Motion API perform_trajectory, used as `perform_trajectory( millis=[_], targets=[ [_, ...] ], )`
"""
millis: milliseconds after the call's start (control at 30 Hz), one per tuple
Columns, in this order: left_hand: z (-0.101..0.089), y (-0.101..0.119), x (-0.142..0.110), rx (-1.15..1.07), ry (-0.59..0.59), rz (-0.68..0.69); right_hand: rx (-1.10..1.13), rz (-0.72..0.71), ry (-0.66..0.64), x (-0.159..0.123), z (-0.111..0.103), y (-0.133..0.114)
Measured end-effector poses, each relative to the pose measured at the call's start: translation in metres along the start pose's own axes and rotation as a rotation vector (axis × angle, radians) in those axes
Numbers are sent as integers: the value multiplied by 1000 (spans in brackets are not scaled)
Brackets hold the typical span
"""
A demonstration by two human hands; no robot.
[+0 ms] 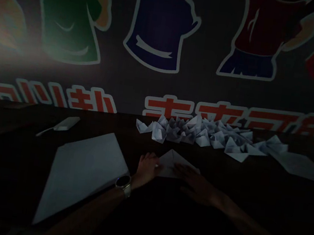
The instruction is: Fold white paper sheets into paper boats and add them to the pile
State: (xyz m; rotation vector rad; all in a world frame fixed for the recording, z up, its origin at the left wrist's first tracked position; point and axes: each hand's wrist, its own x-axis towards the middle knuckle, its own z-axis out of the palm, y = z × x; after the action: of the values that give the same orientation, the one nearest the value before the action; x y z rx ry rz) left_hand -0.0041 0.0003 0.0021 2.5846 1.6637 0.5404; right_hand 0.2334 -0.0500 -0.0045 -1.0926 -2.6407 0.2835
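Bracketing the folded paper (172, 163) between my hands: my left hand (146, 169) sits curled at its left corner, fingers bunched against the edge, though in this dim light I cannot tell whether they pinch the paper or only butt against it. My right hand (196, 186) lies flat and open, fingers spread, the fingertips just reaching over the paper's lower right part. It seems to have hold of nothing.

The paper lies on the table (109, 124) directly ahead of me, a low triangle with its peak pointing away and its long axis running left to right across my body. Each hand sits at one end of that axis, and the left is the one in firmest contact, while the right lies mostly beyond the paper's edge.

A watch (123, 181) circles my left wrist, right beside the corner of a large flat sheet (81, 175) that lies tilted on the table to my left. Farther left is a pale flat-bladed tool (61, 125). Straight ahead, a long heap of paper boats (198, 133) stretches across the far edge of the table — white, crowded, many touching. Behind them rises a wall (138, 83) painted with cartoon figures (161, 24) and red lettering (188, 110).
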Motion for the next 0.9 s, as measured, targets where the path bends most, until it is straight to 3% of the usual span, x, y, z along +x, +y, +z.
perform_trajectory(
  millis=[267,433,533,600,667,800,900],
  targets=[
    [-9,-34,-21,97,19,-21,17,5,-15,0,1,2],
    [-17,-29,-23,86,71,-50,-3,3,-25,0,2,4],
    [-18,-13,-23,24,111,156,-13,-13,-28,0,2,4],
    [-15,-2,-24,-8,55,401,-18,-14,-30,0,2,4],
    [-12,4,-25,-31,-38,559,-13,-14,-28,0,2,5],
    [-11,6,-26,-68,-143,597,0,-27,-24,1,3,5],
    [-13,4,-26,-80,-158,628,-12,-32,-26,2,5,5]
  ],
)
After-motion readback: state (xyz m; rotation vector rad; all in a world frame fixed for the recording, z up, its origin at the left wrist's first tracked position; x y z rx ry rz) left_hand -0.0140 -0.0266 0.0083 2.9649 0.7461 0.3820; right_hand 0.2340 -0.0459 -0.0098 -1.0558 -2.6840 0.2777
